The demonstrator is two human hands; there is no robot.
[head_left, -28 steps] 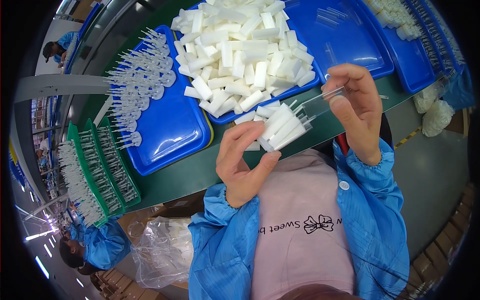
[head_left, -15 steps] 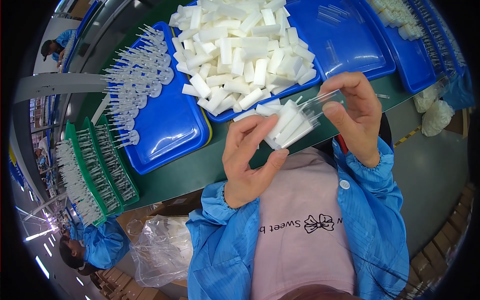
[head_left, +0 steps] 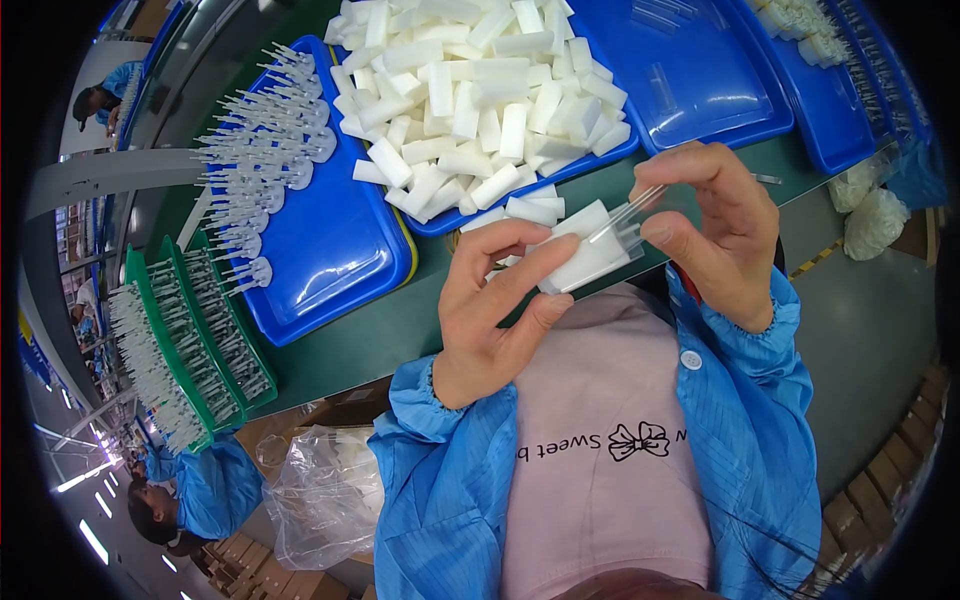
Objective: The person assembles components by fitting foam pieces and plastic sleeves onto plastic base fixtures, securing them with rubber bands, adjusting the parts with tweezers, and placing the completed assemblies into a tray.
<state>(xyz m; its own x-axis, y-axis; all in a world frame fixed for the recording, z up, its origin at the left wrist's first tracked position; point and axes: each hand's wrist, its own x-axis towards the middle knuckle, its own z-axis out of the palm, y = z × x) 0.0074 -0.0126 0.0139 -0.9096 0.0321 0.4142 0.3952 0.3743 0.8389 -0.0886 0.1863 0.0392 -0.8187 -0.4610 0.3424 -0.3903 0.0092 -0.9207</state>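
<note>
In front of my chest, my left hand (head_left: 505, 310) is closed on white foam blocks (head_left: 585, 255), thumb below and fingers on top. Clear plastic covers part of these blocks; how many there are is hard to tell. My right hand (head_left: 715, 225) pinches thin clear plastic tubes (head_left: 638, 208) between thumb and fingertips. The near ends of the tubes lie against the far end of the foam blocks. A large heap of similar white blocks (head_left: 480, 100) fills a blue tray just beyond my hands, with a few loose blocks (head_left: 535, 207) at its near edge.
At the left, a blue tray (head_left: 350, 255) holds rows of white thin-stemmed parts (head_left: 265, 150). Green racks (head_left: 190, 340) of similar parts stand beside it. Another blue tray (head_left: 710, 95) holds several clear tubes. A plastic bag (head_left: 325, 490) sits below the table edge; people work at the left.
The foam blocks in my left hand were fanned apart and are now more closely gathered. The clear tubes in my right hand have drawn together and point more steeply up.
</note>
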